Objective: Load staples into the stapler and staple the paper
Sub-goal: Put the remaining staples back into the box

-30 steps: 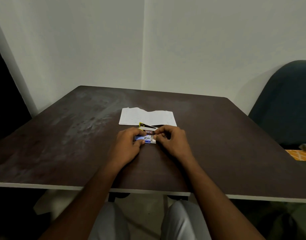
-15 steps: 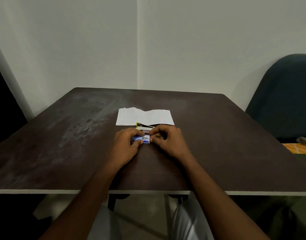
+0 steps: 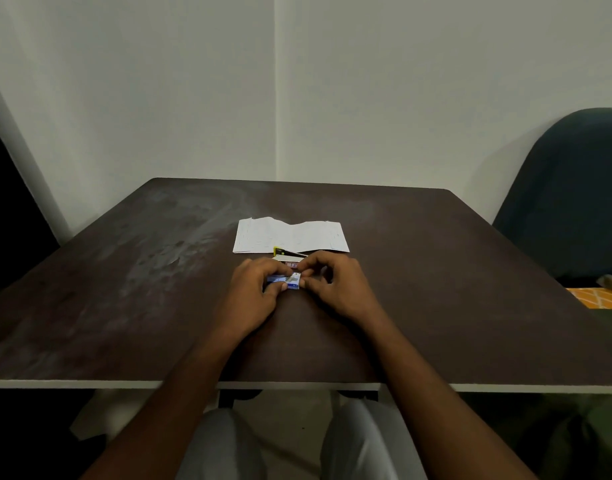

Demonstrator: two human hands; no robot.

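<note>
A small blue and white staple box (image 3: 288, 281) rests low over the dark table (image 3: 124, 289). My left hand (image 3: 254, 294) grips its left end. My right hand (image 3: 335, 287) pinches its right end, where a white flap sticks up. Just beyond my fingers lies the stapler (image 3: 286, 253), yellow and black, partly hidden by my right hand. A second small box with red print (image 3: 291, 264) sits between the stapler and my hands. White folded paper (image 3: 290, 235) lies flat behind the stapler.
A dark blue chair back (image 3: 574, 195) stands at the table's right. An orange patterned cloth (image 3: 595, 296) shows past the right edge. White walls meet in a corner behind the table. My knees are under the white front edge (image 3: 72, 383).
My hands stay on the staple box at the same spot. The right fingers have worked the box's right end and a white flap now stands up there. The camera shifted slightly.
</note>
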